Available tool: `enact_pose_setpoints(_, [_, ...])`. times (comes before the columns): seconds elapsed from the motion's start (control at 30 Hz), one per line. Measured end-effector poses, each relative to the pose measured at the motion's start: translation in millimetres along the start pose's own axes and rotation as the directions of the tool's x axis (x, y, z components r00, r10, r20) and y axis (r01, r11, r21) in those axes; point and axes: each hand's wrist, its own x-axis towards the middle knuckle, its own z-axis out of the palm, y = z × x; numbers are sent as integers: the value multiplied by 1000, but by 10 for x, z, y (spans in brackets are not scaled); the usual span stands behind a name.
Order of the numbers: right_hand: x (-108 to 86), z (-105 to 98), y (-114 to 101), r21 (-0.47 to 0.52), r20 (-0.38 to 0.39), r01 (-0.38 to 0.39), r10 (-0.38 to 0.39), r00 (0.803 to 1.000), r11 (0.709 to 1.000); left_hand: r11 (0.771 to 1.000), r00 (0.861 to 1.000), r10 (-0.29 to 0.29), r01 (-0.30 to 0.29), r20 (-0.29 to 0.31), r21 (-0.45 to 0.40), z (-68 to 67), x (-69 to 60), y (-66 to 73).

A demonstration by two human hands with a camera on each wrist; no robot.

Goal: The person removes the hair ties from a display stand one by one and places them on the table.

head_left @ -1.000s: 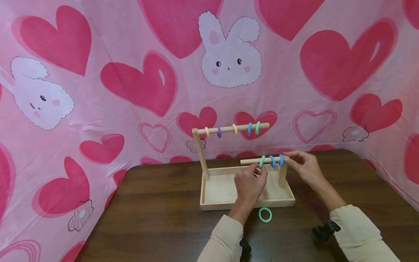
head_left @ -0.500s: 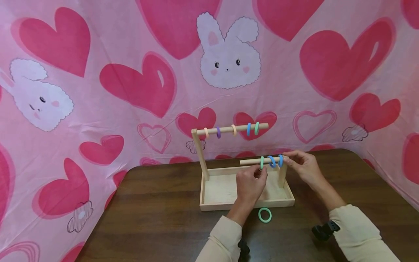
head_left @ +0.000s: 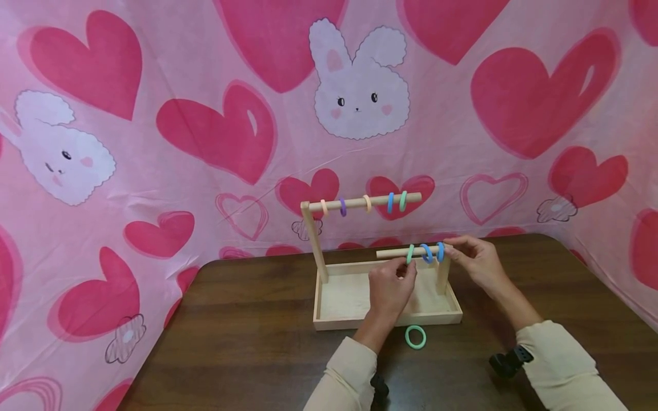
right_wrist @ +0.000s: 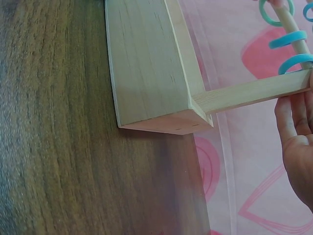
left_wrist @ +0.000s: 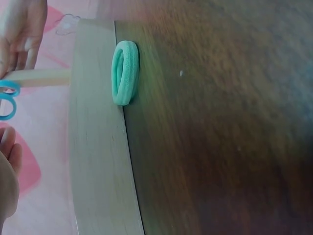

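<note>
In the head view the left hand (head_left: 389, 287) pinches a green ring (head_left: 410, 254) that hangs round the lower wooden rod (head_left: 385, 253). Two blue rings (head_left: 426, 253) sit on the same rod, to the right of the green one. The right hand (head_left: 478, 264) grips the rod's right end, at the top of the short post (head_left: 442, 278). In the right wrist view this hand (right_wrist: 299, 142) has its fingers against the post (right_wrist: 259, 92). Only part of the left hand (left_wrist: 9, 171) shows at the edge of the left wrist view.
The upper rod (head_left: 354, 202) carries several rings in peach, purple, blue and green. Its tall post (head_left: 315, 242) rises from the left end of the wooden tray (head_left: 388, 321). Another green ring (head_left: 416, 337) lies on the table (head_left: 247, 342) before the tray.
The left hand and the green ring it pinches have shifted very slightly left along the lower rod. The right hand has stayed at the rod's end.
</note>
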Motion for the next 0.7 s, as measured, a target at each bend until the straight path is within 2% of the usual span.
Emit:
enact_pose_setpoints(0.33, [3,-1,6,10,4,1,-1,1000,1000,1000,1000,-16,16,21,22,-37,0,-34])
enact_pose_setpoints(0.57, [11,1,14,10,-5,15,-15,1000,1000,999,1000,27,-27,-2,18,-67,16,-65])
enact_pose_setpoints(0.7, [9,3,12,-5,-4,14,-14,1000,1000,1000,1000,4,-4,14,8,-87,13,-82])
